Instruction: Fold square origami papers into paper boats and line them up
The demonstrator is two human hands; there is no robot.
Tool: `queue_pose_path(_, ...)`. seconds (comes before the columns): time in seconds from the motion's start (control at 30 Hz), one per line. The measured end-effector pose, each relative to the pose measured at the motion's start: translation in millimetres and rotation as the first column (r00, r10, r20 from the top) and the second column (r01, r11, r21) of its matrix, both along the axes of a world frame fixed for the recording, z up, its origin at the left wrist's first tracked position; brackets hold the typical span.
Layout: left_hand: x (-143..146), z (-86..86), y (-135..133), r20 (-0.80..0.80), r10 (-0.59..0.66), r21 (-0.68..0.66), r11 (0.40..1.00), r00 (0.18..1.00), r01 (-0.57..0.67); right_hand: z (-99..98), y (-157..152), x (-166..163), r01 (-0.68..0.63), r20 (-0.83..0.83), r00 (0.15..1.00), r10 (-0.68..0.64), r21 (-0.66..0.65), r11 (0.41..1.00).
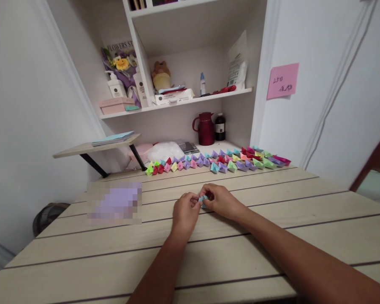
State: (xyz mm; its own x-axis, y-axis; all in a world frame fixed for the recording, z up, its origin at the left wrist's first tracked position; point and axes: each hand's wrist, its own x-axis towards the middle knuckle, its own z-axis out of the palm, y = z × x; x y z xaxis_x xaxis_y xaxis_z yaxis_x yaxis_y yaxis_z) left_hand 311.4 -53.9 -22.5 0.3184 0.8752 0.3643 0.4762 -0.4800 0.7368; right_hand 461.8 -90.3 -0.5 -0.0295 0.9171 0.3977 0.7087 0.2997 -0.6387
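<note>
My left hand (185, 212) and my right hand (221, 200) meet at the middle of a pale wooden table (240, 240). Both pinch a small light blue folded paper piece (203, 199) between their fingertips, low over the tabletop. Most of the piece is hidden by my fingers. Along the table's far edge lies a row of several small folded paper boats (218, 161) in green, red, pink, purple and blue.
A blurred purple patch (114, 202) lies on the table at the left. Behind stand white shelves (177, 103) with bottles, a plush toy and a dark red jug (206, 128). A small raised stand (95, 147) holds blue paper. A pink note (283, 80) sticks on the right wall.
</note>
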Motion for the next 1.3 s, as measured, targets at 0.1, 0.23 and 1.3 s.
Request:
queue_pose_path(0.1, 0, 0.5, 0, -0.01, 0.007, 0.002, 1.0, 1.0, -0.007, 0.0, 0, 0, -0.011, -0.019, 1.0, 0.011, -0.018, 1.0)
queue_pose_path(0.23, 0, 1.3, -1, -0.02, 0.014, 0.009, 1.0, 1.0, -0.014, 2.0, -2, 0, -0.02, -0.029, 0.999, 0.019, -0.047, 0.999)
queue_pose_path(1.3, -2, 5.1, -7, -0.118, -0.079, 0.153, 0.983, 0.99, 0.096, 13.9, -6, 2, 0.148, 0.43, 0.896, -0.106, -0.067, 0.987)
